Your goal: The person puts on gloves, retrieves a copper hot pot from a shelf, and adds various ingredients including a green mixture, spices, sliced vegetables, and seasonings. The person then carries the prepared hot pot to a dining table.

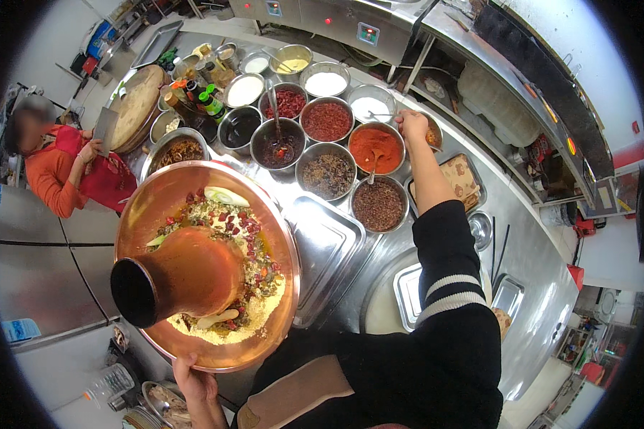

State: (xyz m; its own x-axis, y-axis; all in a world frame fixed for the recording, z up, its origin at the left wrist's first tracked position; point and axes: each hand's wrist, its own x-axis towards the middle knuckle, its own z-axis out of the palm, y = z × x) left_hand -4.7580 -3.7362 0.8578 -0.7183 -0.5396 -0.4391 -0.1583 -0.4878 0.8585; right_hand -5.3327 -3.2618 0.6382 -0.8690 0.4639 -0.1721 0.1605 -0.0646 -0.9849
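My left hand (197,383) grips the near rim of a copper hot pot (271,225) with a tall central chimney (193,268). Around the chimney lie yellow powder (268,305), cut dried red chillies (236,220), dark seasonings and pale slices of scallion or ginger (225,196). My right arm reaches out across the seasoning bowls. My right hand (412,126) is closed on the handle of a metal spoon (382,114), whose other end is at a bowl of white powder (367,103). A bowl of red chilli powder (374,145) with its own spoon sits just below that hand.
Several steel bowls of spices and sauces crowd the table, including dark peppercorns (380,206) and dark sauce (240,127). A steel tray (322,252) lies right of the pot. Bottles (210,104) stand behind. At left a person (70,166) holds a cleaver (106,130) beside a round chopping block (139,107).
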